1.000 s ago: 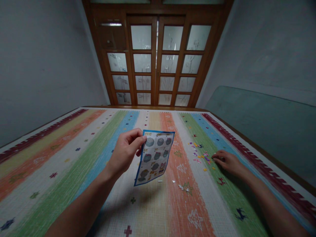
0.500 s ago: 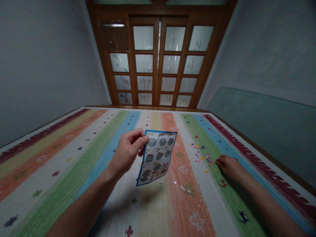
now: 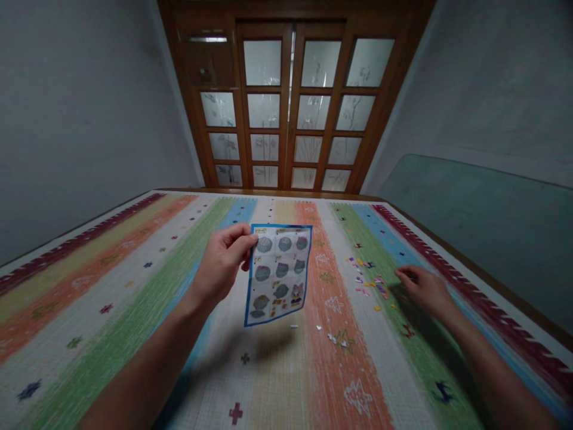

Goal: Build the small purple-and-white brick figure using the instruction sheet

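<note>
My left hand (image 3: 226,260) pinches an instruction sheet (image 3: 278,272) by its upper left edge, thumb in front. The sheet hangs above the table; it has a blue border, rows of grey assembly pictures and a pink-and-yellow figure at lower right. My right hand (image 3: 425,289) is closed with its fingertips together, just to the right of a scatter of small colored building bricks (image 3: 370,283) in yellow, purple, pink and white. What its fingertips hold, if anything, cannot be made out. Several small white pieces (image 3: 338,340) lie closer to me, with a single white piece (image 3: 294,326) below the sheet.
A striped tablecloth (image 3: 179,334) with small printed figures covers the table. Beyond the far edge stands a wooden door (image 3: 290,110) with frosted panes. Pale walls rise on both sides, and a greenish panel (image 3: 483,203) leans along the right.
My left hand has brought the sheet slightly left and up, turning it more squarely toward me. My right hand has risen a little off the table, away from the bricks.
</note>
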`<state>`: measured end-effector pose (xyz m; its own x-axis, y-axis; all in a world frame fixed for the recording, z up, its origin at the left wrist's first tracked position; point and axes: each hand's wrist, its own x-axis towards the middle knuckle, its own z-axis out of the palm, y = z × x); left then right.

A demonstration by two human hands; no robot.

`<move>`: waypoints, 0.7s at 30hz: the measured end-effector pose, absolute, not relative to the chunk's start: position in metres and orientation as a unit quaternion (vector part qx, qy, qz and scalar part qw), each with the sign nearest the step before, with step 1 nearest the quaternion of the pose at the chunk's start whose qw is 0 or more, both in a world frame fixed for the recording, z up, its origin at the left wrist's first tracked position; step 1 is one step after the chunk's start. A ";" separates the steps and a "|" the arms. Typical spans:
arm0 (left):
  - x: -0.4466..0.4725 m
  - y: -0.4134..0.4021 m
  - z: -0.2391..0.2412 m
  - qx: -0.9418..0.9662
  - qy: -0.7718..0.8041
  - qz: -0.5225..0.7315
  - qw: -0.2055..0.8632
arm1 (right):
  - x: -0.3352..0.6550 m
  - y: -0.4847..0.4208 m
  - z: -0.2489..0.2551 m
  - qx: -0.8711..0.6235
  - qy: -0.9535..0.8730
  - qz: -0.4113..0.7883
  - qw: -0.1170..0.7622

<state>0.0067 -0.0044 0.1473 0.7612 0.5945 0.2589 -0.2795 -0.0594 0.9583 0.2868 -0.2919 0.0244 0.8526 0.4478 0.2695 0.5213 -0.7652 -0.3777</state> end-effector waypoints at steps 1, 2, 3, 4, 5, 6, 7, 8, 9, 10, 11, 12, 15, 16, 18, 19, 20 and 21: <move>0.005 0.000 0.147 0.645 0.134 0.325 0.679 | 0.277 -0.286 0.028 -0.926 -0.283 -0.067 0.240; 0.004 0.006 0.146 0.638 0.148 0.320 0.685 | 0.265 -0.278 0.030 -0.911 -0.321 -0.050 0.254; 0.001 0.012 0.144 0.632 0.166 0.309 0.691 | 0.251 -0.270 0.031 -0.891 -0.369 -0.030 0.264; -0.003 0.019 0.140 0.626 0.186 0.296 0.697 | 0.237 -0.262 0.032 -0.869 -0.415 -0.009 0.270; -0.007 0.026 0.135 0.623 0.207 0.280 0.700 | 0.224 -0.254 0.031 -0.848 -0.456 0.005 0.270; -0.012 0.034 0.129 0.619 0.227 0.271 0.701 | 0.211 -0.247 0.029 -0.831 -0.489 0.016 0.265; -0.018 0.041 0.122 0.618 0.248 0.254 0.702 | 0.201 -0.240 0.027 -0.818 -0.512 0.024 0.260; -0.024 0.049 0.114 0.619 0.273 0.227 0.701 | 0.193 -0.235 0.024 -0.807 -0.532 0.038 0.252; -0.031 0.056 0.104 0.618 0.294 0.198 0.702 | 0.186 -0.232 0.021 -0.799 -0.548 0.052 0.242; -0.038 0.062 0.094 0.616 0.315 0.175 0.700 | 0.183 -0.229 0.017 -0.793 -0.559 0.067 0.232; -0.044 0.068 0.084 0.616 0.339 0.160 0.693 | 0.181 -0.228 0.014 -0.790 -0.566 0.082 0.219; -0.051 0.073 0.073 0.620 0.354 0.137 0.687 | 0.180 -0.228 0.010 -0.791 -0.569 0.094 0.207; -0.068 0.086 0.045 0.674 0.392 0.079 0.621 | 0.181 -0.233 0.004 -0.802 -0.559 0.112 0.180; -0.073 0.089 0.039 0.705 0.403 0.062 0.580 | 0.181 -0.235 0.003 -0.806 -0.554 0.113 0.176; -0.080 0.095 0.031 0.764 0.403 0.055 0.501 | 0.180 -0.240 0.003 -0.810 -0.548 0.111 0.176; -0.082 0.097 0.030 0.782 0.398 0.050 0.476 | 0.180 -0.242 0.003 -0.810 -0.548 0.108 0.178; -0.083 0.098 0.030 0.796 0.392 0.048 0.459 | 0.180 -0.244 0.004 -0.809 -0.549 0.104 0.182; -0.084 0.098 0.031 0.804 0.386 0.044 0.449 | 0.180 -0.247 0.004 -0.806 -0.551 0.100 0.189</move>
<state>-0.0838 0.0984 0.0315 0.6980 0.6609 -0.2757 0.5813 -0.2980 0.7572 0.1804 -0.2468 0.0038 0.3718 0.9271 0.0478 0.8515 -0.3201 -0.4153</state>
